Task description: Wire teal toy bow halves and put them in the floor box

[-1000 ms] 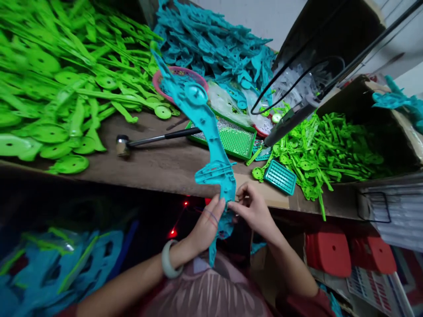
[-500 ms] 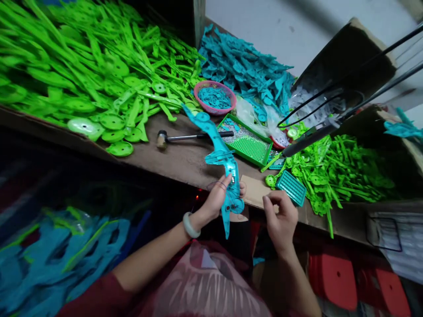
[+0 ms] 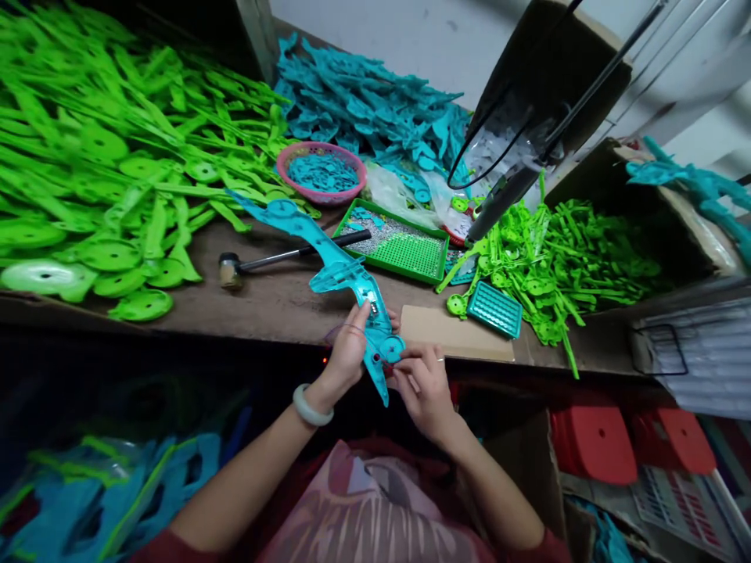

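My left hand (image 3: 347,353), with a pale bangle on its wrist, is closed round the lower part of a long teal plastic toy shell (image 3: 328,266) that slants up to the left over the workbench edge. Thin wires loop beside that hand. My right hand (image 3: 421,385) pinches at the round end of the shell (image 3: 389,348), fingers pressed together on a small part I cannot make out.
On the workbench (image 3: 282,301) lie a small hammer (image 3: 275,256), a green tray (image 3: 394,249) of tiny parts, a pink basket (image 3: 321,172), a teal grille (image 3: 495,308) and a cardboard sheet (image 3: 451,332). Heaps of green parts (image 3: 106,172) and teal parts (image 3: 364,102) surround them. A hanging power tool (image 3: 498,205) dangles at right. Red stools (image 3: 604,446) stand below.
The teal shell has tilted further to the left and lower. My right hand came back from the right to the shell's round end and pinches there.
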Available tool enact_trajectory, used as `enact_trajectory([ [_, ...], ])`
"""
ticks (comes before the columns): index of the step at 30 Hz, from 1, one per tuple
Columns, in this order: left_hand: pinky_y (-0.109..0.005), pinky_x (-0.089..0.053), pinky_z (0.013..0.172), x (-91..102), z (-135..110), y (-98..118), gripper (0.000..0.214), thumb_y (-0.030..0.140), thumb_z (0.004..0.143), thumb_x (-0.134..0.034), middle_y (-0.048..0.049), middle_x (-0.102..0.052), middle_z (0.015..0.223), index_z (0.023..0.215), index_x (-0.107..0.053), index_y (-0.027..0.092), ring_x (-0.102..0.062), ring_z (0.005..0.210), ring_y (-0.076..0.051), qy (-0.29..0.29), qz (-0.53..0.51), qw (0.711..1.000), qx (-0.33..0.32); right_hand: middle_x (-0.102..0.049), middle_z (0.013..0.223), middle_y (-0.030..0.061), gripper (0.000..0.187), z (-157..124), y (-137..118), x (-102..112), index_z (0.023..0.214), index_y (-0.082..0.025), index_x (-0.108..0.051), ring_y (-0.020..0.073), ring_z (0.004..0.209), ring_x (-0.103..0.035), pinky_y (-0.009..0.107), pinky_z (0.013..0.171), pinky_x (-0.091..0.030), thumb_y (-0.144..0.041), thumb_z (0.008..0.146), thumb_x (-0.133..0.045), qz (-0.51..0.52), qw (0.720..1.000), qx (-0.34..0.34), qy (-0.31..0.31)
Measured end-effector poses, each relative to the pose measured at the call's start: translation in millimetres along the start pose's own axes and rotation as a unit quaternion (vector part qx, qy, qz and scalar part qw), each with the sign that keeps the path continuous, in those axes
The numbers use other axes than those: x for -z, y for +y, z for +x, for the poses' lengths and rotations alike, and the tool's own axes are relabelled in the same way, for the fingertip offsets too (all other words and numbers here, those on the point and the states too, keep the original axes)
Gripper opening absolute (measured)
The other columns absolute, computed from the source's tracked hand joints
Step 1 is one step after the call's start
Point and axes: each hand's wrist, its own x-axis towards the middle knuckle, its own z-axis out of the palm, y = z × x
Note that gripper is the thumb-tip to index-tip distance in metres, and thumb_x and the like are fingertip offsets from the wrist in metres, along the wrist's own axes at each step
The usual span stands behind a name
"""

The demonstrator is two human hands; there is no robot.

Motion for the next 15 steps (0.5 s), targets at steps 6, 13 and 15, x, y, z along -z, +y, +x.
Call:
enact_trajectory([
  [6,-0.038,-0.048,0.098,21.9,-4.3,1.7,0.041,0.049,0.081,-0.07,-0.0109,-0.071,0.108,0.107,-0.066,0.018,-0.063,0.108,-0.029,-0.028,0.164,0.984,-0.066,-0.046,0.06,-0.0083,0.024,23.5,4.1,10.8,0.083,-0.021,-0.046,0.0045,0.042,-0.031,0.015,0.039,-0.023,-0.04,0.088,-0.06,0.396,0.86,-0.32,0.009],
  [13,-0.035,-0.049,0.094,27.2,-50.3,19.5,0.024,0.03,0.09,-0.064,-0.0095,-0.067,0.103,0.111,-0.069,0.021,-0.065,0.096,-0.026,-0.032,0.494,0.82,-0.288,-0.024,0.05,-0.0152,0.038,56.9,6.6,20.0,0.075,-0.02,-0.045,0.0002,0.04,-0.01,0.013,0.037,-0.006,-0.039,0.071,-0.078,0.536,0.73,-0.411,-0.101],
  [15,-0.031,-0.052,0.089,24.3,-52.5,17.6,0.027,0.021,0.093,-0.06,-0.0082,-0.065,0.106,0.12,-0.064,0.022,-0.064,0.095,-0.022,-0.075,0.491,0.777,-0.387,-0.024,0.05,-0.0155,0.04,60.0,5.4,17.9,0.075,-0.02,-0.045,-0.0001,0.04,-0.009,0.013,0.036,-0.005,-0.039,0.07,-0.08,0.553,0.704,-0.424,-0.135],
])
